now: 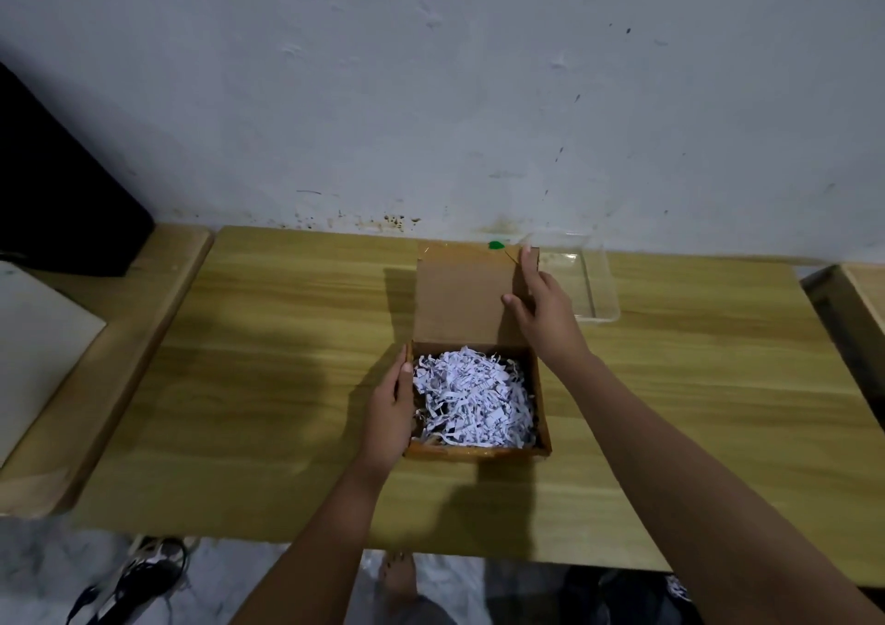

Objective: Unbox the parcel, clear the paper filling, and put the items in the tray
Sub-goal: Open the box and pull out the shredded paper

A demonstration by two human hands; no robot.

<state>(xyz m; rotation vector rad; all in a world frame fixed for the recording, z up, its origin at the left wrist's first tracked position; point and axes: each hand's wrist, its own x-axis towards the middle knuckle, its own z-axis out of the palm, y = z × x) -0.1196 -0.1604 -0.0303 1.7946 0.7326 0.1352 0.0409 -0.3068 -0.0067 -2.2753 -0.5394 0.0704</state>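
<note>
matt cardboard box (459, 299), clear plastic tray (601, 289)

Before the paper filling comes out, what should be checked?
1. Lid open: ok, lid stands up, right hand pinches its right edge.
2. Box steadied: ok, left hand grips the left wall of the box.
3. Items located: cannot tell, shredded paper fills the box.
4. Tray ready: ok, clear tray sits beyond the box on the right and looks empty.
5. Hand free for paper: not ok, both are busy.

box (479, 453) floor hidden under paper filling (471, 399), tray (604, 289) partly behind lid (455, 299)
</note>
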